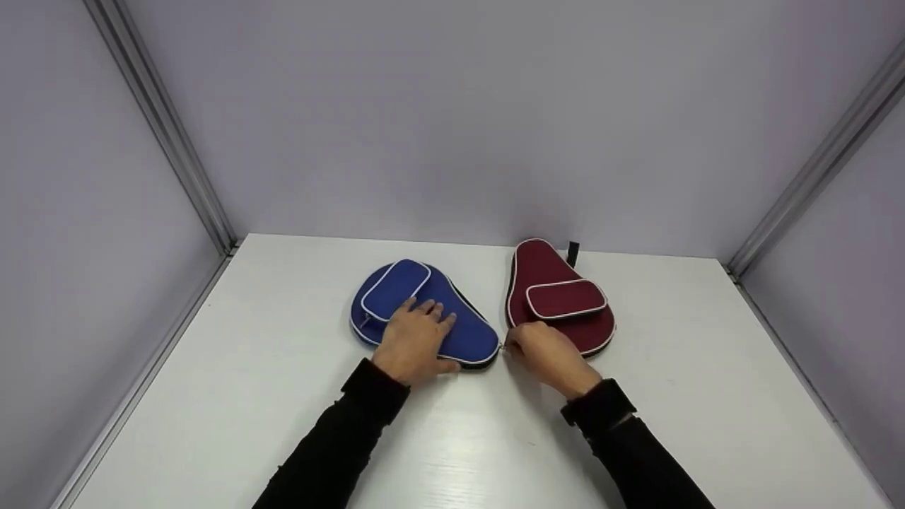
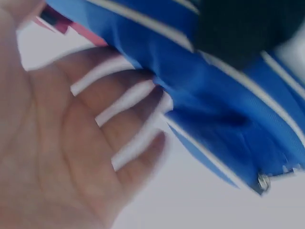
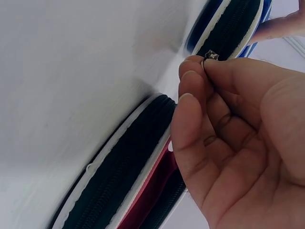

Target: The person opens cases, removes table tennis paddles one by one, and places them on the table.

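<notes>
Lying on a smooth white tabletop (image 1: pixel 212 396), a blue case (image 1: pixel 470 343) in the shape of a table tennis paddle points its narrow end to the right, its broad, rounded end to the left. White piping (image 2: pixel 143 22) borders the blue fabric, and a black zipper band (image 3: pixel 228 31) runs round its side.

Just beside it on the right, a dark red case (image 1: pixel 537 272) of similar outline and trim lies with its narrow end toward the gray back wall (image 1: pixel 424 127).

A person in black sleeves (image 1: pixel 325 438) lays the left hand (image 1: pixel 413 341) on the blue case, fingers straight and spread, gripping nothing. The right hand (image 1: pixel 548 353) is curled closed at the case's narrow tip.

Raised pockets with rounded corners, also piped in white, top both cases: the blue pocket (image 1: pixel 396 290) and the red pocket (image 1: pixel 565 299), each over the broad end. A short black strap (image 1: pixel 573 253) juts up beside the red case.

Between the right hand's thumb and fingers, pinched tight, is a small silvery metal zipper pull (image 3: pixel 211 56).
</notes>
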`<act>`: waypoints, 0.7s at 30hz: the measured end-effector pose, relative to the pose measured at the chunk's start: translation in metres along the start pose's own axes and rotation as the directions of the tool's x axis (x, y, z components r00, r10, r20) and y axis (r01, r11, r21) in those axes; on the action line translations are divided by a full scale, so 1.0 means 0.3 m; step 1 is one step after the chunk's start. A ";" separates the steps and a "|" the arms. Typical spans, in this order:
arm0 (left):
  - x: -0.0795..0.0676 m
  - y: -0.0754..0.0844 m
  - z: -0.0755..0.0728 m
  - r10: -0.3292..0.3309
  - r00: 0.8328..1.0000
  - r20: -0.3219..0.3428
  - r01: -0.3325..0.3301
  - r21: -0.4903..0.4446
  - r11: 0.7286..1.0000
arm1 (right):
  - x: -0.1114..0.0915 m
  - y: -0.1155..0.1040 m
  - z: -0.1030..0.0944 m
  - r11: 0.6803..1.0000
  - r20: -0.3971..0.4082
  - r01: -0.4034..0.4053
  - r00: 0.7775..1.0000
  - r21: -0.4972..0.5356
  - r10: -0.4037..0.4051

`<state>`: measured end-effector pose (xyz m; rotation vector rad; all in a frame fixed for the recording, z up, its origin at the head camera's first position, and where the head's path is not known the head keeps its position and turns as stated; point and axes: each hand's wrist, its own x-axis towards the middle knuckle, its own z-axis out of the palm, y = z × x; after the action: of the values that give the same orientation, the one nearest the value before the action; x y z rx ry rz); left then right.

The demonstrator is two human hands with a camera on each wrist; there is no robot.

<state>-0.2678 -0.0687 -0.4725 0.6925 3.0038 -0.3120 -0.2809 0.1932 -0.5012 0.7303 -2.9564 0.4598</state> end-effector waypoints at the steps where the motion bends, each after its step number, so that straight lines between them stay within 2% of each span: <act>1: 0.002 -0.017 0.001 0.025 1.000 -0.006 -0.025 -0.001 1.000 | -0.001 -0.001 -0.001 1.000 0.004 -0.001 1.000 0.002 0.001; 4: 0.008 -0.063 0.006 0.091 0.996 -0.025 -0.091 -0.018 0.996 | -0.004 -0.006 -0.005 1.000 0.012 0.003 1.000 0.006 -0.003; 8: 0.016 -0.106 0.021 0.133 0.990 -0.051 -0.137 -0.088 0.987 | -0.011 -0.016 -0.016 1.000 0.033 0.019 0.999 0.005 -0.020; 15: 0.026 -0.132 0.042 0.139 0.989 -0.049 -0.146 -0.188 0.971 | -0.029 -0.040 -0.036 0.997 0.047 0.070 0.997 -0.027 -0.069; 21: 0.027 -0.138 0.052 0.137 0.988 -0.070 -0.150 -0.229 0.962 | -0.040 -0.072 -0.041 0.997 0.083 0.078 0.994 -0.024 -0.076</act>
<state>-0.2934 -0.1050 -0.4808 0.8997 2.9484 0.0669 -0.2605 0.1841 -0.4850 0.8777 -2.9902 0.3924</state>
